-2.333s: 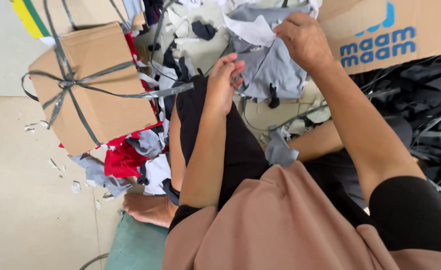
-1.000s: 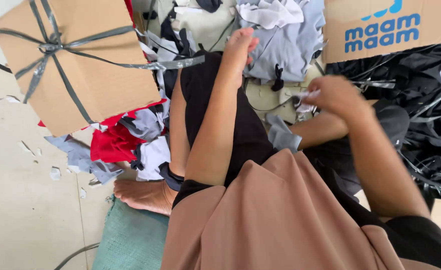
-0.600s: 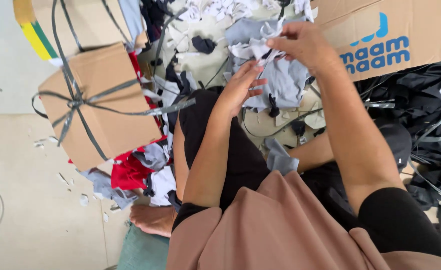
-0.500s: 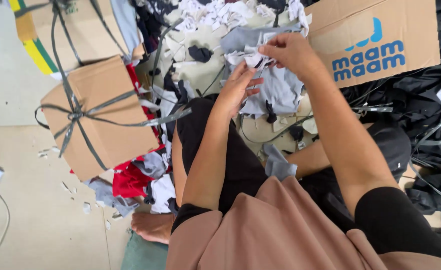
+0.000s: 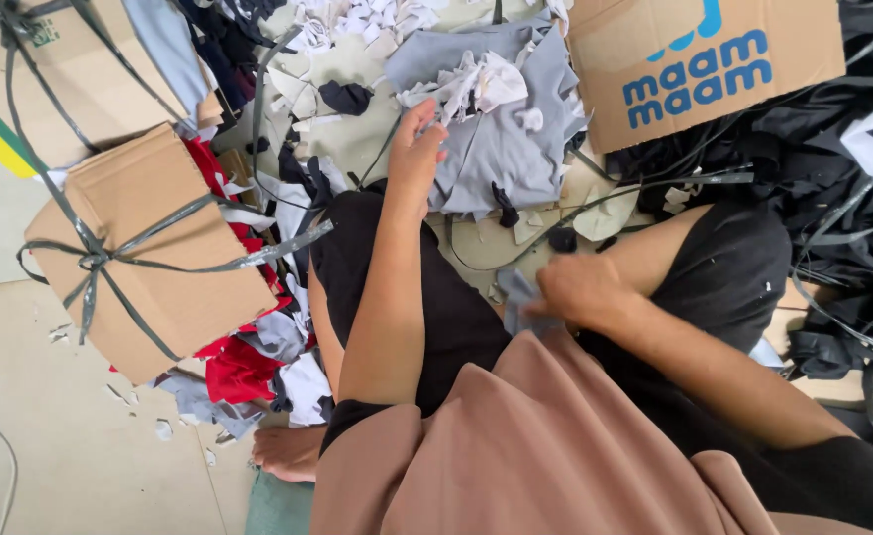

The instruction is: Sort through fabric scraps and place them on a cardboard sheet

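Since half a second earlier, the right hand had come down from the grey fabric pile to the person's lap, where its grip was closed on a small grey cloth scrap lying against the black trousers, just above the tan shirt hem. Meanwhile the left hand stayed stretched forward, fingers curled and pinching the near edge of the grey fabric pile among white scraps. A cardboard box tied with dark strapping sat on the floor to the left, beside red cloth. Another printed cardboard box stood beyond the pile.
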